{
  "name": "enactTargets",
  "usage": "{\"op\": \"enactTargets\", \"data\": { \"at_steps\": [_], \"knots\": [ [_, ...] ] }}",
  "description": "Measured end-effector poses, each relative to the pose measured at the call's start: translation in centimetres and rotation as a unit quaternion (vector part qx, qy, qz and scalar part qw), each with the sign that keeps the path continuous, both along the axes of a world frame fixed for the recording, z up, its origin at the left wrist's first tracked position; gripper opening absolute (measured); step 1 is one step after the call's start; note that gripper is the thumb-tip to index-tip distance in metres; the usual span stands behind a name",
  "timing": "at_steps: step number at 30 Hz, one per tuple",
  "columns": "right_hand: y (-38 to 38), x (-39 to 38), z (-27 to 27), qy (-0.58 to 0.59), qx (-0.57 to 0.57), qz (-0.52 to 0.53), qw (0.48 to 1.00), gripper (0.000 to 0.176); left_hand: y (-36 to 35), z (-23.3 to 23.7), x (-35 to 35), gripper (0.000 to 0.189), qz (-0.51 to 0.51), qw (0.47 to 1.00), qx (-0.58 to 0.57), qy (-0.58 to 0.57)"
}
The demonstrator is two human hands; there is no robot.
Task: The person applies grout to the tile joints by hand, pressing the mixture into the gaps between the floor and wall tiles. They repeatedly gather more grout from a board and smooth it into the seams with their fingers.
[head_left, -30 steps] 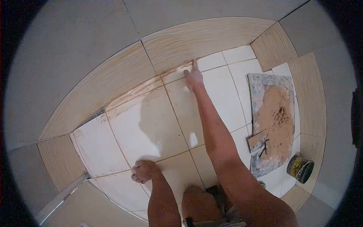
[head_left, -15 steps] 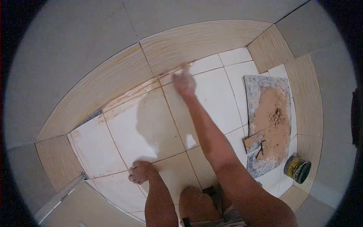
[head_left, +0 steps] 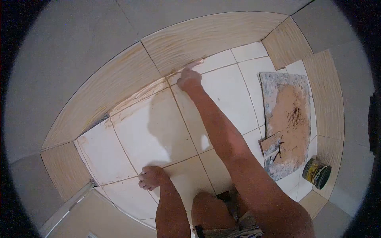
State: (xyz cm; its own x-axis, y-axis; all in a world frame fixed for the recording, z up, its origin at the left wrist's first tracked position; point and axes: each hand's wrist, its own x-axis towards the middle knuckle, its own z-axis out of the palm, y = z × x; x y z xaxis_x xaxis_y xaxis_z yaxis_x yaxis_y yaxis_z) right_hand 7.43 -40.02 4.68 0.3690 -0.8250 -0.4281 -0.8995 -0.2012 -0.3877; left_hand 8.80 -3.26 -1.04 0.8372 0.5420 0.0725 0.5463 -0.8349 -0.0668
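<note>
One finger of my right hand (head_left: 189, 79) reaches along the foot of the skirting (head_left: 214, 35), by the grout (head_left: 141, 94) smeared there; whether its other fingers are fully folded together I cannot tell. My left hand (head_left: 151, 177) is curled in, resting on the tiles (head_left: 123, 198) well out from the skirting. Pressing too hard could drag grout away from the skirting's foot, and smears left lying could dry on the tiles. Overlooked, the dark gap (head_left: 94, 124) toward the skirting's left end could stay hollow.
</note>
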Motion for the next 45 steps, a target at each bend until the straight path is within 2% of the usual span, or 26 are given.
{"op": "enactTargets", "data": {
  "at_steps": [2, 4, 5, 8, 10, 12, 14, 18, 21, 23, 27, 29, 30, 32, 36, 38, 39, 41, 45],
  "knots": [
    [0.2, -0.7, -0.1, 0.062, 0.032, 0.067, 0.995, 0.095, 0.3, -0.4, -0.1, 0.034, -0.005, 1.0, 0.005, -0.021],
    [1.2, -1.9, -2.3, -0.047, -0.134, 0.116, 0.983, 0.087, 0.3, -0.3, 0.0, 0.036, -0.009, 1.0, 0.019, -0.003],
    [1.4, -2.4, -2.5, -0.046, -0.135, 0.118, 0.983, 0.087, 0.4, -0.2, 0.0, 0.039, -0.01, 0.999, 0.034, 0.013],
    [1.4, -4.1, -0.4, -0.059, -0.121, 0.073, 0.988, 0.08, 1.0, -1.1, 0.1, 0.038, -0.024, 0.999, 0.033, 0.001],
    [1.2, -5.4, 0.7, -0.101, -0.067, -0.071, 0.99, 0.079, 0.5, -0.8, 0.2, 0.036, -0.014, 0.999, 0.038, -0.011],
    [1.5, -5.7, -0.9, -0.134, -0.081, -0.062, 0.986, 0.08, 0.4, -0.6, 0.2, 0.033, -0.007, 0.999, 0.042, -0.024],
    [1.7, -4.6, -1.3, -0.065, -0.055, -0.062, 0.994, 0.079, 0.4, -0.6, 0.1, 0.032, -0.008, 0.999, 0.041, -0.021],
    [2.0, -3.8, -2.8, -0.061, -0.071, -0.016, 0.996, 0.081, 1.0, -1.0, -0.4, 0.032, -0.035, 0.998, 0.045, -0.005],
    [1.3, -4.0, -2.4, -0.123, -0.093, 0.004, 0.988, 0.085, 1.3, -2.0, 0.0, 0.036, -0.042, 0.995, 0.089, -0.024],
    [1.0, -4.5, -0.7, -0.169, -0.041, -0.09, 0.981, 0.085, 0.9, -1.3, 0.0, 0.035, -0.035, 0.997, 0.063, -0.036],
    [0.7, -3.0, -1.2, -0.096, -0.053, -0.067, 0.992, 0.081, 0.9, -1.1, 0.1, 0.033, -0.02, 0.999, 0.03, -0.006],
    [0.7, -1.9, -0.7, 0.001, -0.023, -0.011, 1.0, 0.08, 0.4, -0.8, 0.1, 0.032, -0.02, 0.998, 0.056, -0.022],
    [0.9, -2.1, -0.8, 0.003, -0.023, -0.009, 1.0, 0.08, 0.5, -0.6, 0.0, 0.032, -0.018, 0.998, 0.056, -0.02],
    [1.1, -2.6, -0.7, 0.03, -0.087, 0.08, 0.993, 0.079, 0.4, -0.4, 0.0, 0.032, -0.022, 0.999, 0.033, -0.012],
    [1.5, -3.4, 0.0, -0.034, -0.115, 0.074, 0.99, 0.073, 0.8, -1.2, 0.2, 0.032, -0.012, 0.999, 0.039, -0.01],
    [1.3, -3.3, -1.2, 0.01, -0.149, 0.183, 0.972, 0.067, 0.2, -0.1, 0.2, 0.031, -0.013, 0.999, 0.035, -0.014],
    [0.9, -3.6, -1.3, 0.009, -0.147, 0.181, 0.972, 0.067, 0.3, -0.2, 0.2, 0.031, -0.015, 0.999, 0.037, -0.015],
    [-0.7, -4.9, -1.1, 0.044, -0.139, 0.256, 0.956, 0.064, 0.5, -0.7, 0.2, 0.029, -0.015, 0.998, 0.045, -0.034],
    [-4.7, -8.6, -1.0, 0.033, -0.166, 0.301, 0.938, 0.061, 0.4, -1.1, 0.1, 0.027, -0.018, 0.997, 0.053, -0.046]
  ]
}}
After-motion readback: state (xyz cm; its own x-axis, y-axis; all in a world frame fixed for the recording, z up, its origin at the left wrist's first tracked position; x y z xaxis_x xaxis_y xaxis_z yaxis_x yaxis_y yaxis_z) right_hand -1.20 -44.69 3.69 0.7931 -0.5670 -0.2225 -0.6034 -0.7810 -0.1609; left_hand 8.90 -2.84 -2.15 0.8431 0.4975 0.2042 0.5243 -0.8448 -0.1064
